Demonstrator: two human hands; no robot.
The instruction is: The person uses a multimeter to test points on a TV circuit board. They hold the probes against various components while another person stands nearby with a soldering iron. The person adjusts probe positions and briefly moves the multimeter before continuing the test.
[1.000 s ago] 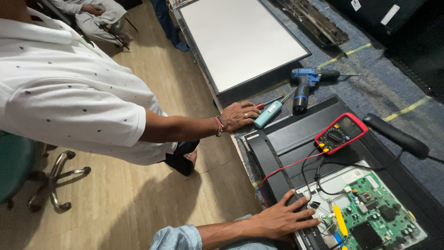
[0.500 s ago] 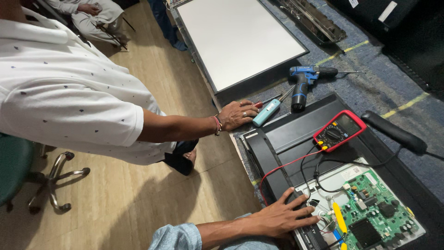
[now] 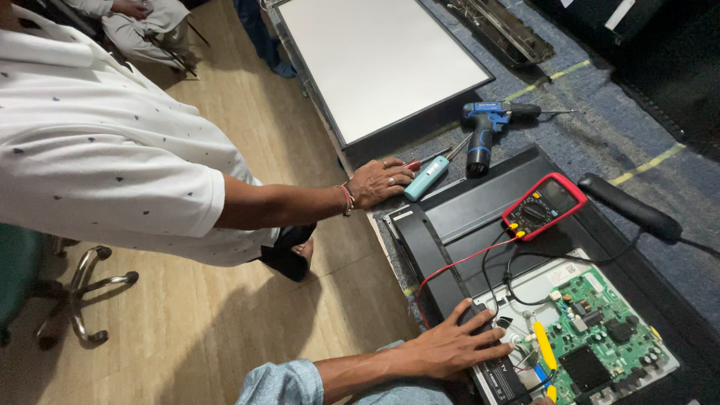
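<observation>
- Seen from above, a black television back (image 3: 480,214) lies flat on a worktop (image 3: 600,135) covered in blue-grey cloth, its inside facing up.
- The person's left hand (image 3: 450,349) comes in from the bottom edge in a blue denim sleeve. Its fingers (image 3: 480,330) are spread wide and laid flat on the near edge of the television back, gripping nothing. The flat palm seems to be there to lean on or to keep the panel from sliding.
- The right hand cannot be seen in this view.
- Just beside those fingertips sits a green circuit board (image 3: 600,352) on a pale metal plate, at the near right corner of the television back. A yellow probe (image 3: 544,346) lies at the board's left edge.
- A red multimeter (image 3: 541,207) rests face up in the middle of the panel. It probably sits there so its screen can be read. Its red and black leads (image 3: 457,262) curl down towards the board.
- A co-worker in a white patterned shirt reaches across from the left. That person's hand (image 3: 379,182) rests open on the worktop's edge, touching a red-handled screwdriver (image 3: 424,160), with a teal tool (image 3: 426,178) just beside it.
- A blue cordless drill (image 3: 484,127) lies near those tools.
- A large white panel (image 3: 375,56) lies further back.
- A black handle with a cable (image 3: 628,208) rests on the right.
</observation>
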